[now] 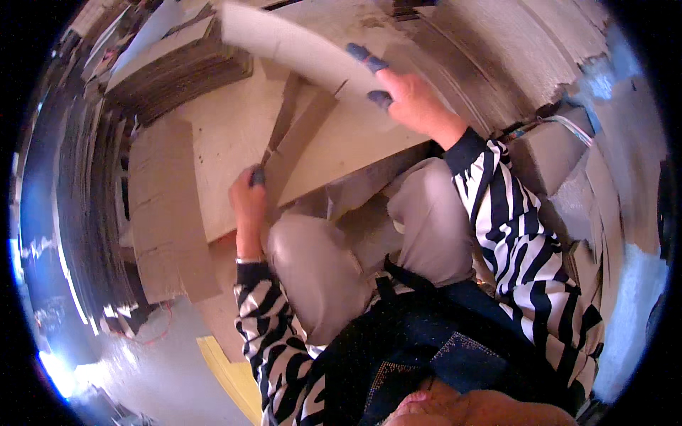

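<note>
My left hand [249,202] is closed on the near end of a narrow brown cardboard strip [305,124], which slants up and right over the board. Beyond it lies a long pale cardboard strip [284,39], its right end between the fingers and thumb of my right hand [412,103]. The far end of the brown strip meets the lower edge of the pale one, near a short dark slit; whether they interlock I cannot tell. Dark covers wrap some fingertips on both hands.
A light wooden board [220,156] spans the space before my knees. Stacked cardboard [185,78] stands at its far left, with a flat cardboard sheet [167,213] at the left edge. More cardboard sheets [490,57] are piled at the right. A yellow strip [231,376] lies at lower left.
</note>
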